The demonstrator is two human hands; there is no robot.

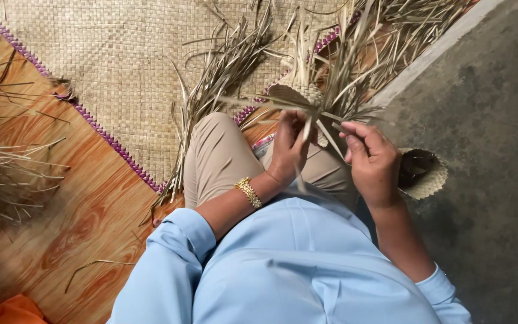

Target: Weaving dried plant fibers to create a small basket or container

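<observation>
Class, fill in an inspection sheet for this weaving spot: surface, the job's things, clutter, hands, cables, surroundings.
Surface: orange wood-grain floor covering under a tan woven mat with purple edging.
Job's things: small half-woven straw piece with loose strip ends, held up over the lap.
Clutter: loose dried leaf strips; another pile at left; small round woven straw basket.
Hands: left hand and right hand both grip strips of the piece.
Cables: nothing seen.
Surroundings: grey concrete floor; orange cloth.

Straw tones on orange wood grain

Tan checker-woven mat (121, 54) with purple edging; pale dry strips (331, 78); light blue shirt (295, 264); gold bracelet (249, 192); grey concrete floor (487, 120).
</observation>
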